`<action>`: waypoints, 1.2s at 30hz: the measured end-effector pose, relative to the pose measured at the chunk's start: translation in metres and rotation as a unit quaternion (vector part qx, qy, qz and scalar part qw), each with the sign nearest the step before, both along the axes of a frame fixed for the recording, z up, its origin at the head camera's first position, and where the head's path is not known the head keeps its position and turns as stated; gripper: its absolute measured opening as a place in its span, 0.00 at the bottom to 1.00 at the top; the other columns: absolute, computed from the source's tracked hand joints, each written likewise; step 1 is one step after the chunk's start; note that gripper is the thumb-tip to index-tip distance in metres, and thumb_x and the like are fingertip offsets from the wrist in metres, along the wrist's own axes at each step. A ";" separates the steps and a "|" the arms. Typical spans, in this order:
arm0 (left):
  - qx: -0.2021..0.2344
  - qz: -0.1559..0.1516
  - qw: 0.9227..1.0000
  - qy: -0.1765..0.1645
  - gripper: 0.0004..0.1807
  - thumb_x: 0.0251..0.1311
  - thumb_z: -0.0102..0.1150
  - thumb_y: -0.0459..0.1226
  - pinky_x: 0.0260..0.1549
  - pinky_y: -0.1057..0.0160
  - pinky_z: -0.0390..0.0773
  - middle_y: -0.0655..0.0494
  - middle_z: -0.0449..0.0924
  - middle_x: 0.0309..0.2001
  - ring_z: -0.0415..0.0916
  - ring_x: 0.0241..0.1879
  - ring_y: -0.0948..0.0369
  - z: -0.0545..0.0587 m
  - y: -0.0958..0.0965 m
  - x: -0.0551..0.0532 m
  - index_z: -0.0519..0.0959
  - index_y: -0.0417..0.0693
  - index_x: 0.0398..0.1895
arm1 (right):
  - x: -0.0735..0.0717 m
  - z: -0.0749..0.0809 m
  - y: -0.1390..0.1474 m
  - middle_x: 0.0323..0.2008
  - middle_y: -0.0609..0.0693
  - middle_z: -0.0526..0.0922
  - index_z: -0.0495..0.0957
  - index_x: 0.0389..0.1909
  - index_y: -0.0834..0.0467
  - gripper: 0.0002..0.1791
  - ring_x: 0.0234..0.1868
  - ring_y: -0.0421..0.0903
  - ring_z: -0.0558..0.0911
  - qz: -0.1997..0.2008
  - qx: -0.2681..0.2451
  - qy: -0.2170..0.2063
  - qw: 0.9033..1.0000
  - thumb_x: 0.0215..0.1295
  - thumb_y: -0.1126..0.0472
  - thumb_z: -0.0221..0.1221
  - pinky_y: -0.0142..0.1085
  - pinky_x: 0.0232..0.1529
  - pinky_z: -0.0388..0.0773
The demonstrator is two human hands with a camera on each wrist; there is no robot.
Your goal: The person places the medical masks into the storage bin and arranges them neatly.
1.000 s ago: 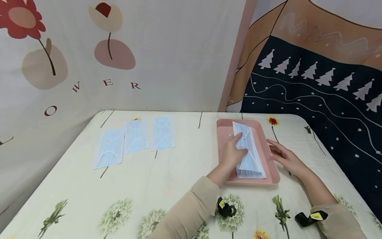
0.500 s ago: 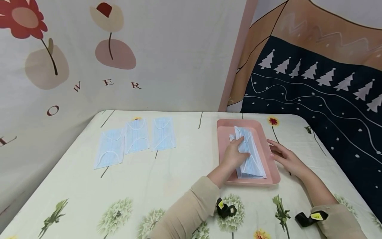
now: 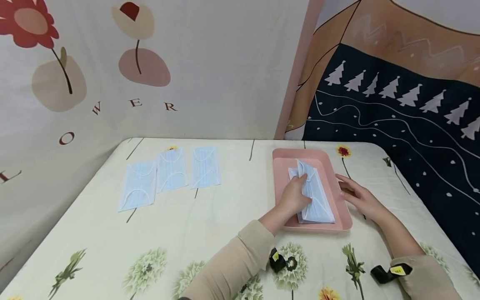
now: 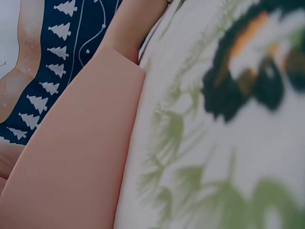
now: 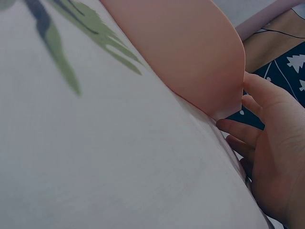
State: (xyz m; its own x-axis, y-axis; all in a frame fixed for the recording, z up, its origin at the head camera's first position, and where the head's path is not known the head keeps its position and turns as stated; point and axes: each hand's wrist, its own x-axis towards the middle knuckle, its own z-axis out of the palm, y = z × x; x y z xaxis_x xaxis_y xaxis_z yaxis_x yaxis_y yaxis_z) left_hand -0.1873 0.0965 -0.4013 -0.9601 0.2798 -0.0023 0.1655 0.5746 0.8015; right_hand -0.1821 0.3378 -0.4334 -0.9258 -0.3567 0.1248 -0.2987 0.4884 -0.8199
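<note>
In the head view, the pink tray (image 3: pixel 281 156) stands at the right of the table. Light blue face masks (image 3: pixel 318 204) lie in it, one over another, slightly out of line. My left hand (image 3: pixel 295 195) pinches the left edge of the upper mask, which is bent up along that side; the fingertips are partly hidden. My right hand (image 3: pixel 358 198) rests against the tray's right side with loose fingers. The right wrist view shows the right thumb (image 5: pixel 259 88) touching the tray wall (image 5: pixel 190 52). In the left wrist view, the tray wall hides most of the left hand.
Three more face masks, a left one (image 3: pixel 137 186), a middle one (image 3: pixel 172 170) and a right one (image 3: pixel 205 166), lie flat at the table's left. The tablecloth (image 3: pixel 232 208) is flower-printed. Printed curtains (image 3: pixel 232 75) hang behind the table.
My left hand has shifted slightly down and then back, moving the upper mask a little nearer and right over the lower one. The right hand and the tray stay put.
</note>
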 end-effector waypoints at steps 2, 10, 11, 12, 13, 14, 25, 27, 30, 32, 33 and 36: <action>-0.022 -0.007 1.000 0.012 0.41 0.49 0.68 0.26 0.54 0.65 0.71 0.41 0.62 0.67 0.66 0.62 0.50 -0.001 0.000 -0.001 0.64 0.41 0.69 | 0.000 0.000 0.000 0.62 0.69 0.67 0.52 0.74 0.59 0.32 0.54 0.23 0.66 0.001 -0.001 0.001 1.000 0.73 0.62 0.51 0.17 0.49 0.64; -0.143 -0.001 0.989 0.034 0.40 0.51 0.71 0.37 0.49 0.64 0.73 0.47 0.64 0.65 0.67 0.57 0.53 -0.001 0.000 0.000 0.66 0.46 0.69 | 0.000 0.002 0.000 0.62 0.68 0.66 0.51 0.74 0.58 0.33 0.54 0.23 0.65 -0.007 0.007 -0.008 1.000 0.73 0.60 0.51 0.17 0.49 0.64; -0.156 0.000 0.987 0.035 0.40 0.51 0.72 0.39 0.47 0.64 0.72 0.48 0.64 0.65 0.66 0.56 0.54 -0.001 0.000 0.000 0.66 0.47 0.69 | 0.000 0.002 0.000 0.63 0.68 0.66 0.51 0.74 0.58 0.33 0.54 0.23 0.65 -0.008 0.007 -0.009 1.000 0.73 0.60 0.51 0.17 0.49 0.64; -0.168 0.001 0.985 0.036 0.40 0.51 0.71 0.41 0.45 0.64 0.72 0.48 0.64 0.65 0.66 0.54 0.55 -0.001 0.000 0.000 0.67 0.48 0.69 | 0.000 0.002 0.000 0.63 0.68 0.66 0.51 0.75 0.58 0.33 0.55 0.23 0.65 -0.008 0.005 -0.013 1.000 0.73 0.60 0.51 0.17 0.49 0.64; -0.180 0.001 0.983 0.035 0.40 0.52 0.71 0.43 0.44 0.64 0.71 0.49 0.64 0.64 0.65 0.53 0.56 -0.001 -0.001 0.000 0.67 0.49 0.69 | 0.000 0.002 0.000 0.63 0.68 0.66 0.51 0.75 0.58 0.33 0.54 0.24 0.66 -0.008 0.003 -0.016 1.000 0.73 0.60 0.51 0.17 0.49 0.64; -0.190 0.001 0.981 0.034 0.40 0.52 0.71 0.44 0.43 0.63 0.70 0.49 0.64 0.64 0.64 0.53 0.56 -0.001 -0.002 0.000 0.67 0.49 0.69 | 0.000 0.002 -0.001 0.63 0.68 0.66 0.50 0.75 0.58 0.33 0.54 0.24 0.66 -0.007 0.001 -0.018 1.000 0.73 0.60 0.51 0.18 0.49 0.64; -0.269 -0.013 0.962 0.038 0.40 0.53 0.66 0.55 0.49 0.59 0.67 0.46 0.61 0.62 0.61 0.53 0.54 -0.004 -0.005 -0.002 0.67 0.54 0.69 | 0.000 0.002 0.000 0.62 0.69 0.67 0.50 0.75 0.59 0.33 0.54 0.24 0.67 -0.005 -0.005 -0.018 1.000 0.73 0.61 0.51 0.18 0.49 0.65; -0.282 -0.014 0.959 0.038 0.40 0.54 0.65 0.56 0.47 0.60 0.66 0.46 0.61 0.61 0.60 0.52 0.55 -0.004 -0.004 -0.002 0.67 0.55 0.69 | 0.000 0.002 0.000 0.62 0.69 0.67 0.50 0.74 0.59 0.33 0.54 0.24 0.67 -0.004 -0.005 -0.014 1.000 0.73 0.61 0.51 0.18 0.49 0.65; -0.297 -0.017 0.954 0.040 0.40 0.55 0.64 0.57 0.45 0.62 0.66 0.45 0.61 0.59 0.59 0.51 0.55 -0.004 -0.003 -0.002 0.66 0.55 0.70 | 0.000 0.002 0.000 0.61 0.69 0.67 0.50 0.75 0.59 0.33 0.53 0.24 0.67 -0.007 -0.002 -0.014 1.000 0.73 0.60 0.51 0.18 0.49 0.65; -0.303 -0.019 0.952 0.042 0.40 0.55 0.63 0.57 0.44 0.63 0.65 0.45 0.60 0.58 0.58 0.50 0.55 -0.004 -0.003 -0.002 0.66 0.55 0.70 | 0.000 0.002 0.000 0.62 0.69 0.67 0.50 0.75 0.58 0.33 0.53 0.24 0.67 -0.008 -0.001 -0.016 1.000 0.73 0.60 0.51 0.18 0.49 0.65; -0.304 -0.019 0.951 0.042 0.40 0.55 0.62 0.57 0.44 0.63 0.65 0.44 0.60 0.59 0.58 0.50 0.55 -0.003 -0.003 -0.002 0.65 0.55 0.70 | 0.000 0.002 0.000 0.62 0.68 0.67 0.50 0.75 0.58 0.33 0.53 0.24 0.67 -0.009 0.001 -0.017 1.000 0.73 0.60 0.51 0.18 0.49 0.65; -0.306 -0.020 0.951 0.043 0.40 0.56 0.61 0.58 0.43 0.63 0.65 0.43 0.60 0.59 0.58 0.50 0.55 -0.002 -0.004 -0.001 0.65 0.56 0.70 | 0.000 0.003 -0.002 0.61 0.69 0.67 0.51 0.74 0.58 0.33 0.53 0.24 0.67 -0.011 0.005 -0.017 1.000 0.73 0.59 0.51 0.18 0.49 0.65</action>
State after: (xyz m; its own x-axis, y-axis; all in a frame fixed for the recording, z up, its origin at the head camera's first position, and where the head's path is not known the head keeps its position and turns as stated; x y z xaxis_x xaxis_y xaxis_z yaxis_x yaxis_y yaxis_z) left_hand -0.1880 0.0926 -0.4033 -0.9528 0.2869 -0.0990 0.2461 0.9211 0.3016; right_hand -0.1817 0.3362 -0.4308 -0.9373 -0.3369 0.0895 -0.2596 0.5033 -0.8242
